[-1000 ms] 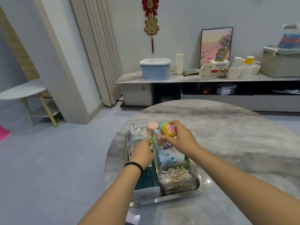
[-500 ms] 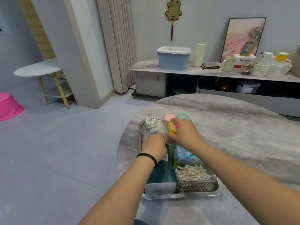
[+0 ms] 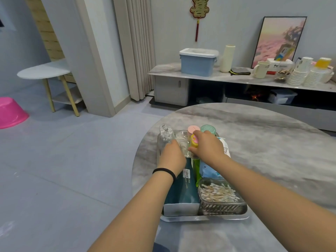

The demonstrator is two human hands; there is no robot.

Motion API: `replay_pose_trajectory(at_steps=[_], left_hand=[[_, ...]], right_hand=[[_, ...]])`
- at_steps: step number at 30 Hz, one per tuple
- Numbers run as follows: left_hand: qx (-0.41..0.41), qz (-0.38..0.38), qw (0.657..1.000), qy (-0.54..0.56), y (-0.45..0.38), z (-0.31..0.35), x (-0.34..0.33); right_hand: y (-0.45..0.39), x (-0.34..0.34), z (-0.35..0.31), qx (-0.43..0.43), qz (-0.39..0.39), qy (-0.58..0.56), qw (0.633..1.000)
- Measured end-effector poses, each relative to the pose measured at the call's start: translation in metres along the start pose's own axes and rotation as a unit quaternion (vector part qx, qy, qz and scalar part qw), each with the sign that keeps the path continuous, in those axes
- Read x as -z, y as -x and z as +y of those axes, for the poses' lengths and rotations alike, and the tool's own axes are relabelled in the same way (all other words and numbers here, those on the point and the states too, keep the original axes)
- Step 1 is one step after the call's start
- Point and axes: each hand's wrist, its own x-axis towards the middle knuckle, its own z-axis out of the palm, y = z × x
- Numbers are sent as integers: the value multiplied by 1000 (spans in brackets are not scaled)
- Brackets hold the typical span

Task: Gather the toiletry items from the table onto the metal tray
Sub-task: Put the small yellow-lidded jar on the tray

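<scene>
On tray, 12 o'clock end: right hand (image 3: 205,146) pinching yellow bottle (image 3: 194,141), setting it beside the pink cap (image 3: 193,129)
Left hand (image 3: 172,156): gripping clear jar (image 3: 181,141)
Metal tray (image 3: 205,218): swab dish (image 3: 219,194), teal pack (image 3: 183,190) already aboard
Counter (image 3: 263,142): nothing else spotted, so I'd guess nearly done

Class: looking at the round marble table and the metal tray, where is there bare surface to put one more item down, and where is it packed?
Bare: the grey marble tabletop right of the metal tray and beyond it. Crowded: the tray itself, filled by the teal tissue box, the clear dish of cotton swabs, and bottles at the back under both the left hand and right hand.
</scene>
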Motion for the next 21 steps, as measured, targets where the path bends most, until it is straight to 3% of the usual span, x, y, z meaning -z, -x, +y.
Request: replay_pose_trajectory(at_steps=[3, 6, 11, 16, 21], left_hand=[[-10, 84, 996, -18, -4, -2, 0], [-17, 145, 988, -49, -18, -12, 2], [2, 21, 1000, 15, -36, -29, 0], [-18, 6, 998, 62, -41, -33, -1], [-30, -2, 995, 92, -41, -41, 6]], right_hand=[[1, -5, 3, -10, -5, -6, 1000], [0, -10, 6, -2, 14, 63, 998], [4, -17, 15, 39, 47, 105, 993], [5, -27, 27, -25, 5, 35, 999], [8, -36, 32, 2, 7, 66, 998]])
